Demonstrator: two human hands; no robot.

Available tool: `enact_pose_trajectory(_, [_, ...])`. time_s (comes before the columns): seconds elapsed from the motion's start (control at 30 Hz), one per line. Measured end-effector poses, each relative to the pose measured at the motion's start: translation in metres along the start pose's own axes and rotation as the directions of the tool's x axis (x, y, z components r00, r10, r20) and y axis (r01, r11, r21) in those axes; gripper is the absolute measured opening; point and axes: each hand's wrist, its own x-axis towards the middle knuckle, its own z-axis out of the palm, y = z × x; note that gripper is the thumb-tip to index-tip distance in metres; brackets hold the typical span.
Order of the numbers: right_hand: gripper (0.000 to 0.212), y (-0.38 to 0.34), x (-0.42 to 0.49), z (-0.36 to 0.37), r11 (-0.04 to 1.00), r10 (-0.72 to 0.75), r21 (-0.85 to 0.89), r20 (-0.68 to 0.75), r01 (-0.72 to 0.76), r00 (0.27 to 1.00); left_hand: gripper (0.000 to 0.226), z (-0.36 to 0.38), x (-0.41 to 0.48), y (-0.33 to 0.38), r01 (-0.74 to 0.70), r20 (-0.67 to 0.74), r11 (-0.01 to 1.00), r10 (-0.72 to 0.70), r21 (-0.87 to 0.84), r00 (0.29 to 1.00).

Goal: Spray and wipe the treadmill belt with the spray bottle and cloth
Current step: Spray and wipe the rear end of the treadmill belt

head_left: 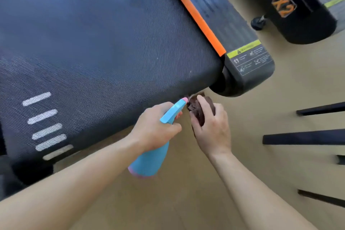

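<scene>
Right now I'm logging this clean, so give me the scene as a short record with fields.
left hand: grips bottle by its neck
right hand: holds bunched cloth
nozzle: beside cloth, aimed at it
cloth: by the belt's end corner
belt: dark, white dashes
rail: orange strip beside belt

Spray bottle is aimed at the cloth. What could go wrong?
The spray bottle in the left hand points at the bunched cloth the right hand holds, so spray may wet those fingers. Both are at the edge of the treadmill belt, so mist could miss it and make the floor slippery.
</scene>
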Motion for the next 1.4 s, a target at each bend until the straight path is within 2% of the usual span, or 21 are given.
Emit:
enact_pose_trajectory(0.17, [0.054,0.049,0.003,0.012,0.985,-0.156,-0.050,0.134,0.164,0.979,0.020,0.045,0.021,-0.030,0.008,-0.019,1.000,-0.008,-0.030,1.000])
enact_pose_trajectory(0.37, [0.053,0.074,0.019,0.014,0.990,-0.142,0.007,0.111,0.142,0.984,0.027,0.071,0.032,-0.051,-0.002,-0.133,0.996,-0.011,-0.091,0.991])
enact_pose_trajectory(0.6, [0.054,0.081,0.003,0.038,0.968,-0.115,0.229,0.068,0.097,0.991,0.032,0.084,0.032,-0.049,-0.076,-0.176,0.990,0.055,-0.115,0.983])
enact_pose_trajectory(0.8, [0.054,0.086,-0.004,0.034,0.903,-0.077,0.422,-0.017,0.077,0.997,0.030,0.097,0.027,-0.040,-0.150,-0.274,0.976,0.102,-0.160,0.956])
enact_pose_trajectory(0.97, [0.059,0.085,0.003,0.019,0.898,-0.111,0.416,-0.104,0.144,0.988,0.027,0.096,0.028,-0.032,-0.145,-0.324,0.985,0.107,-0.096,0.940])
enact_pose_trajectory(1.07, [0.056,0.085,0.006,0.015,0.899,-0.072,0.418,-0.144,0.127,0.987,0.011,0.097,0.030,-0.023,-0.130,-0.331,0.987,0.091,-0.097,0.939])
enact_pose_trajectory(1.13, [0.055,0.086,0.006,0.014,0.896,-0.061,0.426,-0.160,0.125,0.985,0.008,0.098,0.029,-0.021,-0.129,-0.341,0.988,0.094,-0.083,0.936])
enact_pose_trajectory(1.23, [0.056,0.085,0.007,0.013,0.884,-0.122,0.418,-0.226,0.209,0.967,0.006,0.097,0.023,-0.025,-0.137,-0.340,0.987,0.102,-0.081,0.935])
enact_pose_trajectory(1.4, [0.057,0.050,0.035,0.019,0.849,-0.124,0.421,-0.427,0.319,0.896,0.028,0.085,0.010,-0.033,-0.134,-0.358,0.975,0.063,-0.179,0.932])
